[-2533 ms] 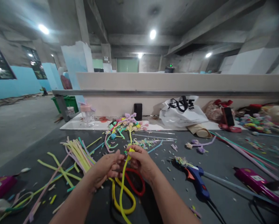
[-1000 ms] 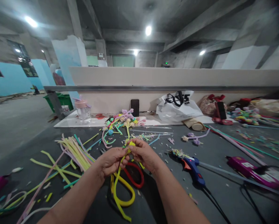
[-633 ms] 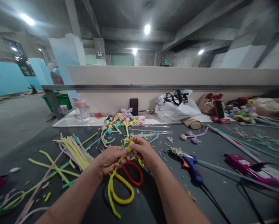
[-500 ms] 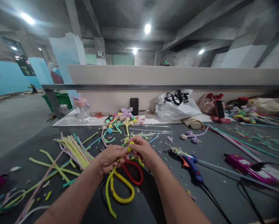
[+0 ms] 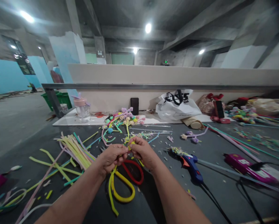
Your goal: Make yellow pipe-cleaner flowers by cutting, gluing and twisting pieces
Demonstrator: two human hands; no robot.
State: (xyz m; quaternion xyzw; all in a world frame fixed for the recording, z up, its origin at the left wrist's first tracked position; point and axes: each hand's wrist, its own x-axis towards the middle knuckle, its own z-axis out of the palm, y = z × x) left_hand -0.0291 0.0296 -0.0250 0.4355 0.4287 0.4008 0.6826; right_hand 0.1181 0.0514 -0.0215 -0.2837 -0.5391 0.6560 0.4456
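My left hand [image 5: 113, 157] and my right hand [image 5: 141, 151] meet at the middle of the dark table, fingertips pinched together on a small yellow piece [image 5: 130, 145]. A yellow-green strip [image 5: 111, 193] hangs down from beneath my left hand. Below the hands lies a thick yellow loop [image 5: 123, 188], and a red loop [image 5: 139, 174] is beside it; their upper ends are hidden behind the fingers. Just beyond the hands is a pile of small colourful flower-like pieces [image 5: 124, 116].
A bundle of pale strips [image 5: 80, 149] lies left. A blue glue gun [image 5: 193, 168] and a magenta tool [image 5: 249, 168] with cords lie right. Along the back stand a clear cup [image 5: 82, 109], a dark phone [image 5: 134, 106] and a white bag [image 5: 177, 107].
My fingertips have shifted slightly around the yellow piece, which is now more covered. The hanging strip's lower end has moved a little to the right and up.
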